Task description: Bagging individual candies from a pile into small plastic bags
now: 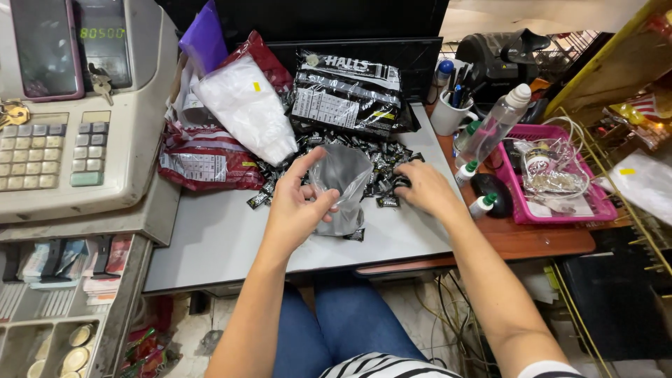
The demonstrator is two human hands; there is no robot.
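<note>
Left hand [297, 210] pinches the small clear plastic bag [341, 183] by its rim, thumb and fingers closed on it, mouth held up and open, likely for filling. Right hand [422, 189], at 3 o'clock of the bag, rests fingers curled on the pile of black wrapped candies [378, 159]; whether it grips any, cannot tell. Pile lies mid-counter [231, 238]; cash register [77, 112] at 9 o'clock.

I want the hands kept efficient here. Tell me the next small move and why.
Probably the right hand should close its fingers on a few of the small black wrapped candies and carry them to the clear plastic bag. The left hand holds that bag up at its mouth, and the right hand already rests on the pile just beside it.
</note>
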